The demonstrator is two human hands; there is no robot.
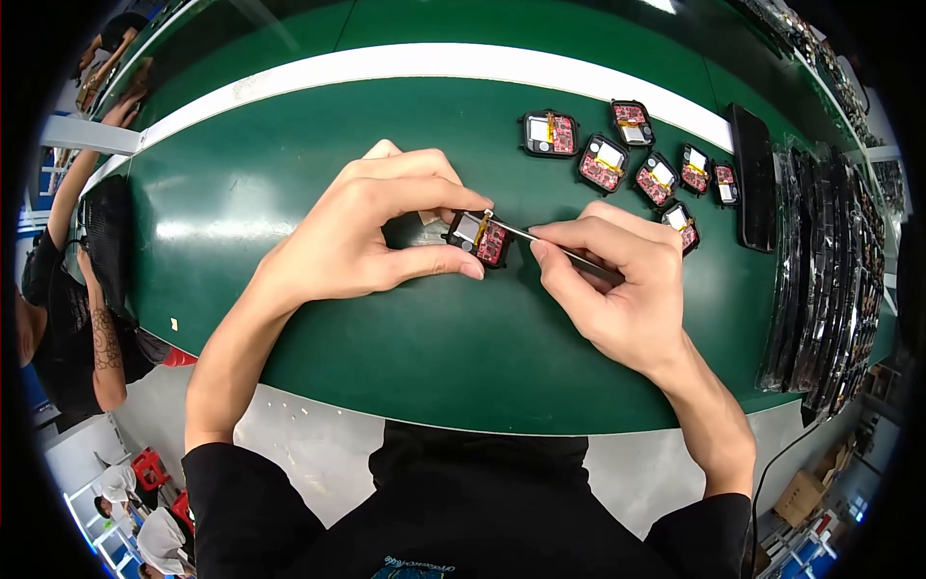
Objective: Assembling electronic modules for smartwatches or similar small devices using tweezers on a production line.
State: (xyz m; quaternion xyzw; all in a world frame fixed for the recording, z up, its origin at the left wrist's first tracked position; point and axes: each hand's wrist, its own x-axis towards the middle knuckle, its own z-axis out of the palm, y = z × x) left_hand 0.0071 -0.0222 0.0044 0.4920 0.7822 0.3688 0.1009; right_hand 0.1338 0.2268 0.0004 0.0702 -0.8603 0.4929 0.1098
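Note:
Between the thumb and fingers of my left hand [371,227] is a small black device housing [492,245], its red circuit board, silvery block and yellow flex strip facing up. My right hand [617,280] grips a pair of dark tweezers [579,262], and their tips reach the top edge of the housing beside a small pale piece [489,213]. Whether the tips pinch that piece is too small to tell. Several similar open housings [603,164] with red boards lie at the far right of the green table [415,357].
A black tray [750,179] stands right of the loose housings. Stacked clear plastic trays [820,280] line the table's right end. A white strip [424,62] crosses the table's far side. To the left, another person [77,318] works beside a black mesh thing [106,232].

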